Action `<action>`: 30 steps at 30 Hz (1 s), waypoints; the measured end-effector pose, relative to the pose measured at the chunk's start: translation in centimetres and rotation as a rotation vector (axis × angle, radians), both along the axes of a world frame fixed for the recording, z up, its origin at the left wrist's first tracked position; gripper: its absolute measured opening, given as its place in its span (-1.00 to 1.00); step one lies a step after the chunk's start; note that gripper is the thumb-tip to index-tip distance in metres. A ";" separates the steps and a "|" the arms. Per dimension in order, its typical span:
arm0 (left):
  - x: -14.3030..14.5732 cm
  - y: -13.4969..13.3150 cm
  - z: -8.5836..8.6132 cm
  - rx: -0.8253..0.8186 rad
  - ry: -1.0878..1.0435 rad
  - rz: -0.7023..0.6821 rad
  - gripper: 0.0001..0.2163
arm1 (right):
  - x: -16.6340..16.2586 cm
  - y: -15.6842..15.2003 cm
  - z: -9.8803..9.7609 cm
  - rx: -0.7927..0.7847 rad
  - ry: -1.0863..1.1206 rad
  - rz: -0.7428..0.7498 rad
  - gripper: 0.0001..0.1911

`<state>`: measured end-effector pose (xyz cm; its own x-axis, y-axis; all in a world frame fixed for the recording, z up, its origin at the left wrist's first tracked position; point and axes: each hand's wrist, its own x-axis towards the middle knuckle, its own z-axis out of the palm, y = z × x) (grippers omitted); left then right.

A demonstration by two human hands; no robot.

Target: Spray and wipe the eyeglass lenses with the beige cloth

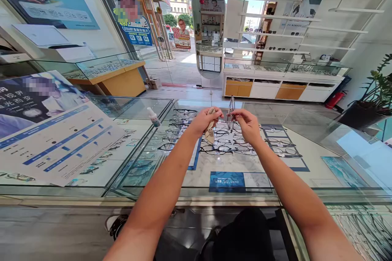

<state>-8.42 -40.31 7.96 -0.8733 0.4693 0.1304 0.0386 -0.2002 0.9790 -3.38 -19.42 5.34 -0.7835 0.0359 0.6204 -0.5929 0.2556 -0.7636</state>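
Head view: left hand (203,120), grip pinched shut on a beige cloth (210,132). Right hand (248,124), grip pinching glasses (231,110) by the frame, held upright above the glass table (306,147), just beside the cloth. Spray bottle (154,117) stands on the table to the left, well apart.

Both bare arms reach forward from the bottom of the frame, elbows slightly bent, forearms converging toward the centre. The left hand (202,121) is held palm inward, its fingers curled and closed around a cloth (210,132). The right hand (248,125), just beside it but not touching, pinches glasses (230,113) between thumb and fingertips, wrist bent slightly down. Both hands sit level, at the same reach.
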 end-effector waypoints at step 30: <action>0.8 1.1 0.0 -0.056 0.094 0.003 -0.58 | 0.3 -0.3 1.0 -0.319 -0.223 0.223 -0.78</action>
